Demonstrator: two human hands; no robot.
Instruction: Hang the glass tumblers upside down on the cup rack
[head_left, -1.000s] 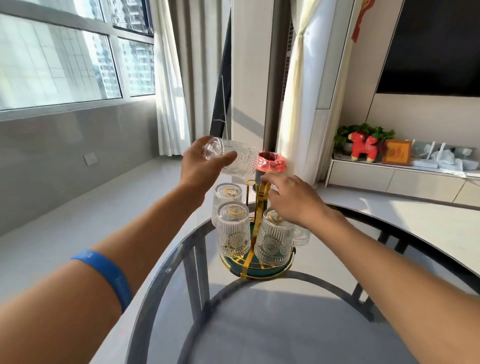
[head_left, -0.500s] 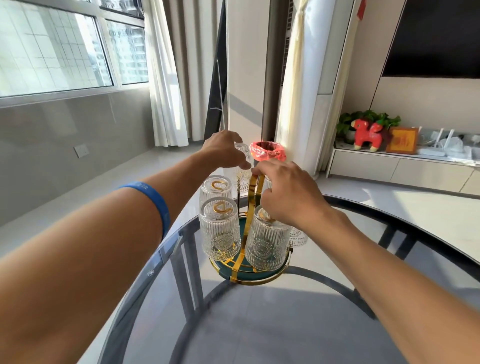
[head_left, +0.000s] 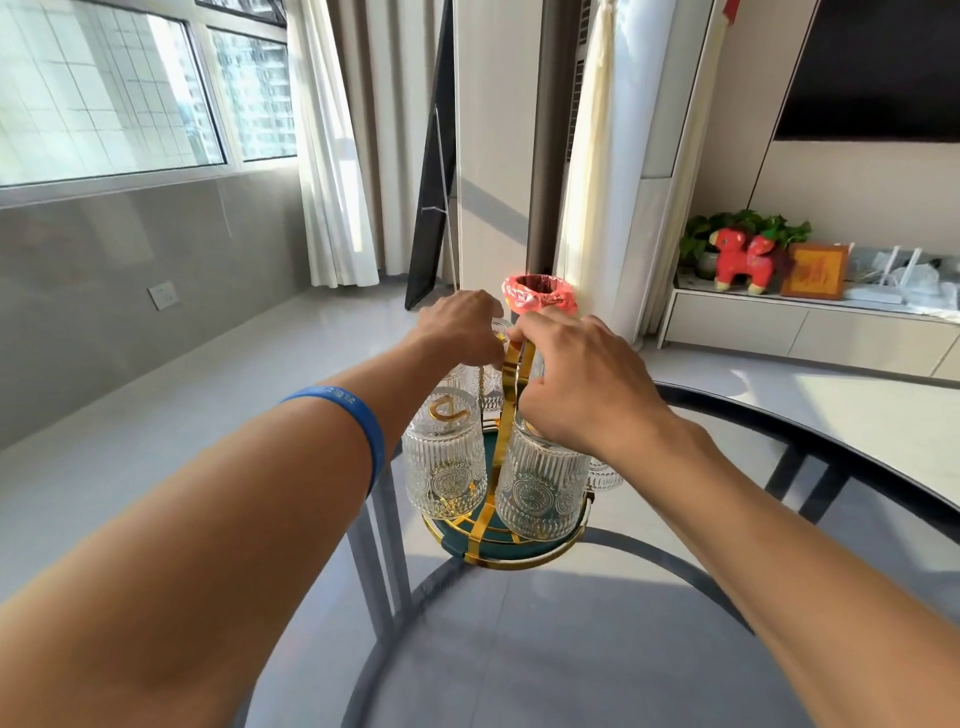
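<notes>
A gold cup rack (head_left: 506, 545) with a green round base stands on the glass table (head_left: 597, 649). Embossed glass tumblers hang upside down on it, one at front left (head_left: 445, 467) and one at front right (head_left: 540, 493). My left hand (head_left: 460, 330) is closed over the base of a far tumbler (head_left: 488, 387) at the back of the rack, which it mostly hides. My right hand (head_left: 576, 387) grips the rack's gold handle (head_left: 511, 374) near its top. Another tumbler (head_left: 603, 475) shows behind the right side.
A bin with a pink bag (head_left: 537, 296) stands on the floor beyond the table. A low cabinet (head_left: 810, 332) with a red toy horse and a plant runs along the right wall. Curtains and a window lie to the left.
My left hand brought the tumbler down from mid-air, turned it over and lowered it onto the back of the rack. My right hand stayed on the handle.
</notes>
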